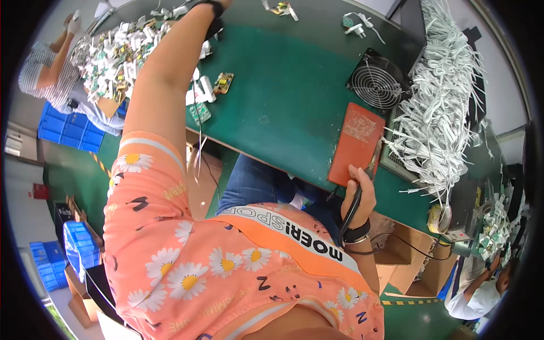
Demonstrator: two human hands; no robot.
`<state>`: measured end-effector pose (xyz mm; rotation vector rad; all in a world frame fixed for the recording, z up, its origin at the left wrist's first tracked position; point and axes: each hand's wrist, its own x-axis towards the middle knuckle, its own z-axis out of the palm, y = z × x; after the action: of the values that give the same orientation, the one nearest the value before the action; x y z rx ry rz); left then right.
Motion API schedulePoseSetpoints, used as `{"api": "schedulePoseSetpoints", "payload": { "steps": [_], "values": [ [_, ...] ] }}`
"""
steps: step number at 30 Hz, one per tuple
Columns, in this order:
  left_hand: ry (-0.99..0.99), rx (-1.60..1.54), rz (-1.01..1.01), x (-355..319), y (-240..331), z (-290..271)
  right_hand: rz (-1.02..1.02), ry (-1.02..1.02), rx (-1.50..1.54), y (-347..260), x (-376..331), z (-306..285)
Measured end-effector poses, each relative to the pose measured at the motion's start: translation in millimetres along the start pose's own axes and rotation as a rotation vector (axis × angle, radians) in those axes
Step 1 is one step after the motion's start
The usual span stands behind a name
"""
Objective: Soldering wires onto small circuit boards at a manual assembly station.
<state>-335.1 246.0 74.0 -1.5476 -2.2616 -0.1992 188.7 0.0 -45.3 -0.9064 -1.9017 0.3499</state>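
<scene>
My left arm reaches far over the bench, past the heap of small circuit boards and white plastic parts (116, 59). Only a sliver of my left hand (224, 3) shows at the top edge, its fingers out of the picture. At the bench's near edge my right hand (364, 195) is closed around the black handle of a soldering iron (352, 211). Its fingertips lie by the lower corner of a flat orange-red block (357, 141) with a worn, stained top. A black cable trails from behind my right wrist.
A black fan with a wire guard (378, 80) stands behind the block. Bundled white cables (439, 113) pile up at right. Loose boards (224, 83) and white casings dot the green mat (266, 102). Cardboard boxes (396, 249) sit below. Other people work at far left and lower right.
</scene>
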Motion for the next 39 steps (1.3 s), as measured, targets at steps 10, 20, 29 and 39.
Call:
{"api": "schedulePoseSetpoints", "payload": {
  "steps": [10,20,29,39],
  "values": [
    [-0.563,0.21,-0.073,15,-36,25,-0.045,-0.001,-0.118,-4,3,0],
    [-1.508,-1.44,0.795,48,-40,92,-0.088,0.015,-0.087,-1,2,2],
    [-0.535,0.077,1.077,-85,106,-33,-0.041,0.032,-0.027,-2,2,3],
    [0.263,-0.206,0.728,-177,121,-166,0.031,-0.013,-0.009,-5,5,-7]
  ]
}}
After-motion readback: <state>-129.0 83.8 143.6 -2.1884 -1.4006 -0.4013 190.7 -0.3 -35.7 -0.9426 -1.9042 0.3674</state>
